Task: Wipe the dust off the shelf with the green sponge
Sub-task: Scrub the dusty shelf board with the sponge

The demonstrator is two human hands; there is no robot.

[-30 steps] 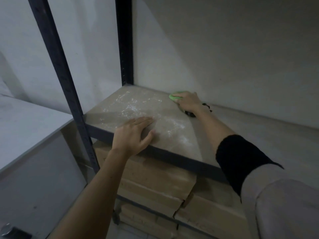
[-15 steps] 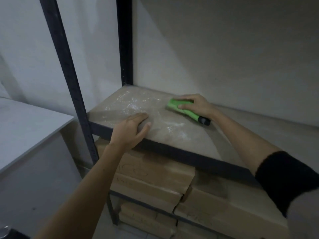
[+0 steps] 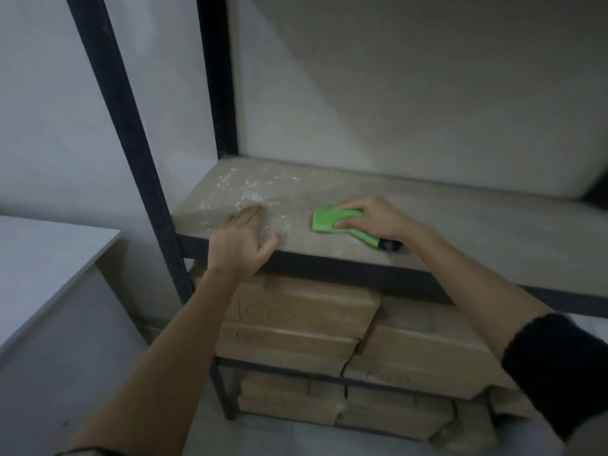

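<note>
Two hands are on the shelf (image 3: 460, 225), well apart from each other. The right hand (image 3: 378, 218) grips the sponge (image 3: 325, 220), fingers curled over its top and pressing it down on the board; a green handle runs from the pad back under the palm to a dark end (image 3: 390, 246) near the front edge, so its long axis lies slanted, pad toward the back left, handle toward the front right. The left hand (image 3: 243, 241) rests flat with straight fingers on the front left part of the board, thumb out toward the sponge, holding nothing; it looks like a brace. The dust (image 3: 250, 192) lies as white specks in the back left corner, just beyond the left fingertips and to the left of the sponge and further back. That is the relation that matters: the pad already points roughly toward the dust, and the right hand is the one that carries it, yet the left hand sits between the sponge and part of the patch. By my judgement the next stroke should run leftward and back, and the left hand may need to lift or slide off for the pad to reach the specks beside it. Cardboard boxes (image 3: 296, 311) are stacked on the tiers below.
</note>
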